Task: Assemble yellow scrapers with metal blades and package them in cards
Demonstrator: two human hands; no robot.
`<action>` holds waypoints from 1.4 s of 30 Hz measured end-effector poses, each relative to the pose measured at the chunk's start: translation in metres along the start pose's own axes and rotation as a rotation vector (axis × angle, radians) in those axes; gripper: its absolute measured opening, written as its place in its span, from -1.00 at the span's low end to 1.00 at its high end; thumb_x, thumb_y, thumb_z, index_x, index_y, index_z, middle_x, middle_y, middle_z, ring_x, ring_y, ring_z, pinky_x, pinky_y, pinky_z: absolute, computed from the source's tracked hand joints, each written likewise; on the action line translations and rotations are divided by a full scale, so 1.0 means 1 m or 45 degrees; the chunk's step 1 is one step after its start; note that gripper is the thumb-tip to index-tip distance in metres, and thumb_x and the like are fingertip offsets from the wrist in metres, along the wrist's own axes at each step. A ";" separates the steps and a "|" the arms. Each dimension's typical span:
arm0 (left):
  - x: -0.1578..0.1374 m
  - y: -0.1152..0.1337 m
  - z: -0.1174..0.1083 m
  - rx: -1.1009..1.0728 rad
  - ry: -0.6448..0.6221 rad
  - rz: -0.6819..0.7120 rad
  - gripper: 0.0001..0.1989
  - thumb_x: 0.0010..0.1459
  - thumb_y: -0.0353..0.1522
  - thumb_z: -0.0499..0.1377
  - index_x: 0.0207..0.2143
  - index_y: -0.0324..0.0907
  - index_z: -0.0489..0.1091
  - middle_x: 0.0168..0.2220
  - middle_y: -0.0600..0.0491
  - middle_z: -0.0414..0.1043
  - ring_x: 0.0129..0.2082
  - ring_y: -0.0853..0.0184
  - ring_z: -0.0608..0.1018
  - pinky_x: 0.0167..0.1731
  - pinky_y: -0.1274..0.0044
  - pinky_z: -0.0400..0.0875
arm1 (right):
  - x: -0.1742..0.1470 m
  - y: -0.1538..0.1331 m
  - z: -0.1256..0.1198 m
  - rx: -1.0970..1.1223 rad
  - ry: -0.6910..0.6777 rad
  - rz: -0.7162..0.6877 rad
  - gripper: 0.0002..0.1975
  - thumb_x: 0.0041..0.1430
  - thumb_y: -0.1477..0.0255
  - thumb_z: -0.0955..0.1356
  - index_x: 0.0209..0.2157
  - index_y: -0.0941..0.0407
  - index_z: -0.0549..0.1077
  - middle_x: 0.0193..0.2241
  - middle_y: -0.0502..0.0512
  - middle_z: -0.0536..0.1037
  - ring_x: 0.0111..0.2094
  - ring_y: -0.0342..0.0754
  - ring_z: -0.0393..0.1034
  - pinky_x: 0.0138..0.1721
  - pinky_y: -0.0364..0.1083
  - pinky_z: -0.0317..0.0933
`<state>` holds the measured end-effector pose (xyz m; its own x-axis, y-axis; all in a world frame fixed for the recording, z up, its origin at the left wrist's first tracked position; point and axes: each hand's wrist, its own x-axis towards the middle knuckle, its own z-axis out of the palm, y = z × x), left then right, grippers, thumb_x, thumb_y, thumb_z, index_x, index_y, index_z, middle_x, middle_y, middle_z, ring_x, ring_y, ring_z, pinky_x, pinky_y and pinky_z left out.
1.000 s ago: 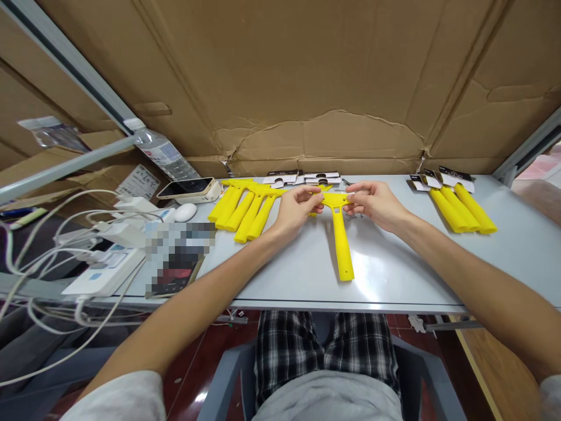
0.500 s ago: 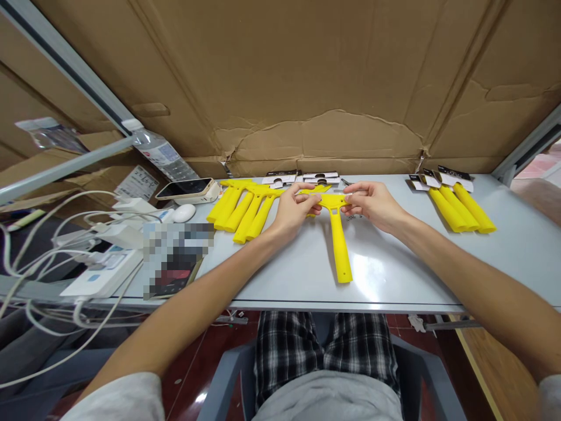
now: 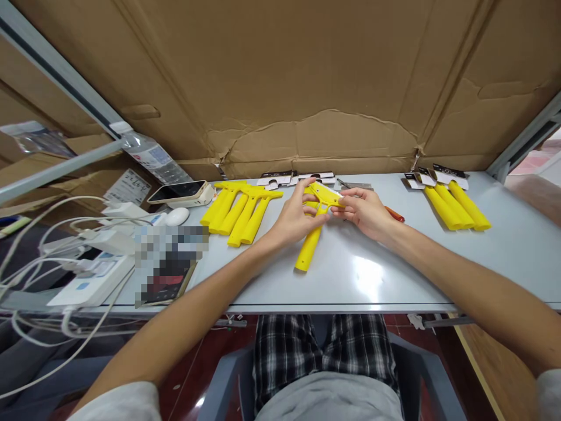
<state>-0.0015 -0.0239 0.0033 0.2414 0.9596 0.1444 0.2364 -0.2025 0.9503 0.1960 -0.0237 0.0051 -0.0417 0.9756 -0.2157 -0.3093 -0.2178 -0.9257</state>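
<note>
One yellow T-shaped tool, held between the hands, its handle slanting down toward the near table edge; whether its end touches the surface, I cannot tell. Left hand: clasped about the head's left part. Right hand: fingers pinching the head's right end; contact between the hands, I cannot tell. Step in hand, as I judge it from my remote seat: fingertip work at the head. Next move, in my judgement, calls for a firm left hold and fine right-finger control. One pale glossy table, beneath both hands. Yellow tools, overlapping, left of the left hand. One orange handle, beside the right wrist. Three yellow handles with cards, well right. White mouse, phone and power strip, farther left. Cardboard wall, beyond the hands. One grey chair, below, on red floor.
</note>
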 end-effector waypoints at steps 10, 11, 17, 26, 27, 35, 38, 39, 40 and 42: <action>-0.002 -0.001 -0.007 0.824 -0.058 0.337 -0.23 0.22 -0.37 0.28 0.48 -0.21 0.31 -0.06 -0.12 0.67 -0.26 0.18 0.61 -0.08 0.40 0.48 | -0.011 -0.005 -0.003 -0.196 -0.309 0.054 -0.18 0.22 0.66 0.37 0.49 0.11 0.21 -0.26 0.15 0.61 -0.32 -0.13 0.60 -0.15 -0.06 0.60; -0.001 -0.002 -0.007 0.832 -0.057 0.358 -0.25 0.24 -0.36 0.29 0.47 -0.21 0.32 -0.08 -0.11 0.67 -0.25 0.17 0.62 -0.07 0.40 0.48 | -0.010 -0.005 -0.004 -0.212 -0.343 0.028 -0.15 0.22 0.64 0.38 0.51 0.08 0.19 -0.26 0.14 0.61 -0.31 -0.13 0.60 -0.14 -0.05 0.60; -0.002 -0.003 -0.007 0.810 -0.038 0.466 -0.40 0.27 -0.37 0.30 0.35 -0.22 0.48 -0.09 -0.13 0.68 -0.20 0.12 0.64 0.03 0.37 0.47 | -0.007 -0.001 -0.008 -0.267 -0.374 -0.058 -0.15 0.24 0.57 0.42 0.53 0.09 0.21 -0.24 0.14 0.61 -0.28 -0.12 0.61 -0.10 -0.02 0.62; -0.002 -0.007 -0.006 0.891 -0.079 0.537 -0.47 0.34 -0.37 0.19 0.33 -0.31 0.49 -0.04 -0.22 0.69 -0.05 0.03 0.66 0.13 0.29 0.47 | -0.005 0.000 -0.008 -0.275 -0.345 -0.043 -0.17 0.20 0.63 0.41 0.49 0.19 0.29 -0.31 0.12 0.60 -0.29 -0.10 0.63 -0.07 0.00 0.63; -0.002 -0.007 -0.006 0.885 -0.071 0.538 -0.47 0.34 -0.36 0.20 0.33 -0.30 0.50 -0.03 -0.22 0.69 -0.04 0.03 0.67 0.13 0.29 0.47 | -0.006 -0.001 -0.007 -0.276 -0.337 -0.044 -0.18 0.20 0.64 0.41 0.49 0.18 0.29 -0.30 0.12 0.60 -0.29 -0.11 0.63 -0.07 -0.01 0.63; -0.004 -0.003 -0.009 0.904 -0.023 0.512 -0.47 0.33 -0.36 0.26 0.33 -0.27 0.50 -0.26 -0.09 0.66 -0.16 0.06 0.67 0.01 0.35 0.48 | -0.008 -0.002 -0.003 -0.261 -0.297 -0.056 -0.17 0.22 0.64 0.41 0.51 0.16 0.27 -0.35 0.06 0.57 -0.29 -0.13 0.62 -0.06 -0.04 0.64; -0.003 -0.003 -0.009 0.927 -0.034 0.519 -0.49 0.36 -0.31 0.28 0.32 -0.24 0.50 -0.24 -0.09 0.67 -0.16 0.08 0.67 -0.01 0.37 0.48 | -0.006 -0.001 -0.005 -0.275 -0.317 -0.065 -0.15 0.18 0.63 0.43 0.50 0.16 0.29 -0.36 0.05 0.56 -0.29 -0.13 0.62 -0.10 -0.06 0.63; -0.003 -0.004 -0.009 0.931 -0.040 0.525 -0.49 0.36 -0.30 0.28 0.31 -0.23 0.50 -0.22 -0.10 0.68 -0.16 0.08 0.67 -0.01 0.37 0.48 | -0.006 -0.001 -0.006 -0.278 -0.324 -0.068 -0.14 0.16 0.63 0.44 0.49 0.17 0.30 -0.36 0.04 0.56 -0.29 -0.12 0.62 -0.11 -0.07 0.63; -0.002 -0.005 -0.009 0.934 -0.046 0.532 -0.51 0.37 -0.29 0.28 0.30 -0.23 0.51 -0.19 -0.11 0.69 -0.15 0.08 0.67 -0.02 0.37 0.48 | -0.005 -0.001 -0.007 -0.282 -0.326 -0.070 -0.13 0.14 0.63 0.45 0.49 0.17 0.31 -0.36 0.04 0.56 -0.29 -0.12 0.62 -0.12 -0.08 0.63; -0.001 -0.007 -0.010 0.942 -0.049 0.548 -0.55 0.38 -0.29 0.26 0.26 -0.23 0.53 -0.11 -0.15 0.71 -0.13 0.08 0.68 -0.02 0.36 0.48 | -0.005 -0.001 -0.007 -0.291 -0.321 -0.070 -0.13 0.12 0.63 0.46 0.48 0.19 0.33 -0.34 0.05 0.57 -0.28 -0.11 0.63 -0.13 -0.08 0.62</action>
<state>-0.0127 -0.0220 -0.0010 0.4799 0.7653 0.4291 0.6671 -0.6359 0.3881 0.2034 -0.0284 0.0046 -0.2728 0.9561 -0.1065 -0.0980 -0.1378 -0.9856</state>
